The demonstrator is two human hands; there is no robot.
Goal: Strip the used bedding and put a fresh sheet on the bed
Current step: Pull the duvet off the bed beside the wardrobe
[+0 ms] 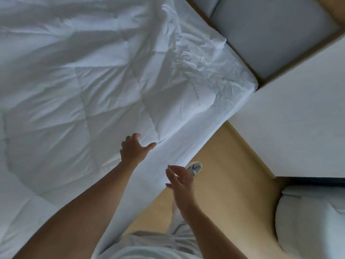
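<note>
A white quilted duvet covers most of the bed, rumpled toward the far corner. Under it a white sheet wraps the mattress edge and corner. My left hand reaches over the duvet near the bed's side edge, fingers slightly bent and thumb spread, touching or just above the fabric; it holds nothing. My right hand hovers open above the floor beside the bed, palm turned toward the left, empty.
Light wooden floor runs along the bed's side. A white wall stands to the right. A grey padded headboard panel sits past the bed corner. A pale cushioned seat is at bottom right. My slippered foot is near the bed.
</note>
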